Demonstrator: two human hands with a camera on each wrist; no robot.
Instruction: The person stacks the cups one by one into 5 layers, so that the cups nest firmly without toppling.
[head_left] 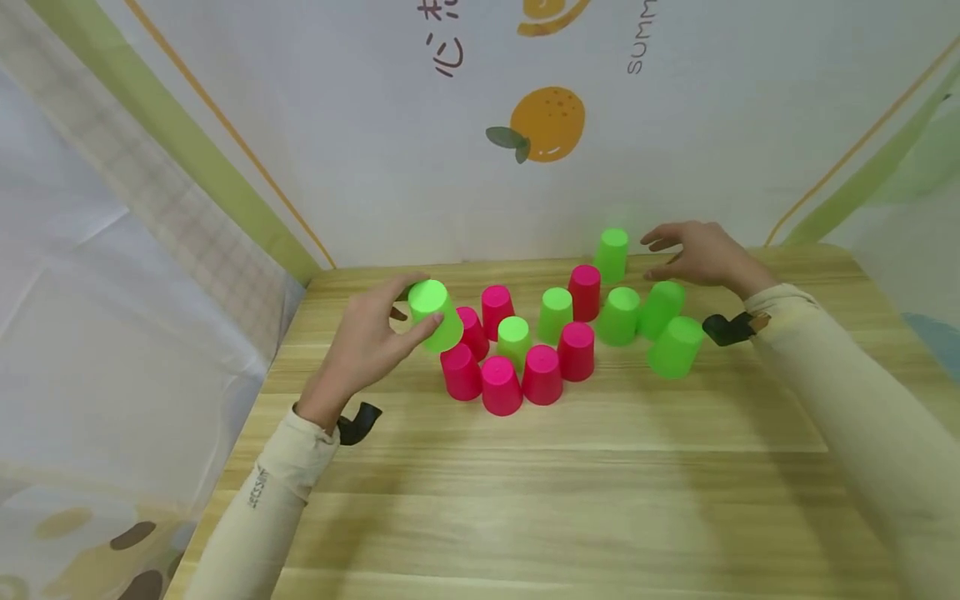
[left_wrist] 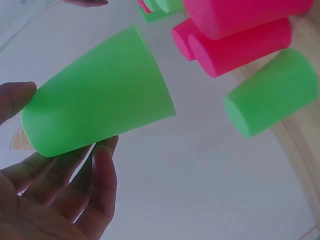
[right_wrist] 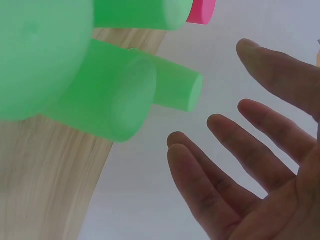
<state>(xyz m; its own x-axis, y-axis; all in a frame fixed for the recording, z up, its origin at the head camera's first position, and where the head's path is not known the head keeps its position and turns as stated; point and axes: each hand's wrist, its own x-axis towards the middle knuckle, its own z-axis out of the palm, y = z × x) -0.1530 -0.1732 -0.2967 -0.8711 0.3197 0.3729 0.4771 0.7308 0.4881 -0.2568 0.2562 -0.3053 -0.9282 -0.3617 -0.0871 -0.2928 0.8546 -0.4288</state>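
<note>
My left hand grips an upside-down green cup above the left end of the cup group, thumb on one side and fingers on the other. In the left wrist view this held green cup is clear of the others. My right hand hovers at the back right, holding nothing. Its fingers are spread and slightly bent in the right wrist view. Nearest to it are a green cup at the table's back edge and another green cup below it.
Several pink cups and green cups stand upside down, close together, on the wooden table. A printed cloth hangs behind the table's back edge. Dark straps stick out at both wrists.
</note>
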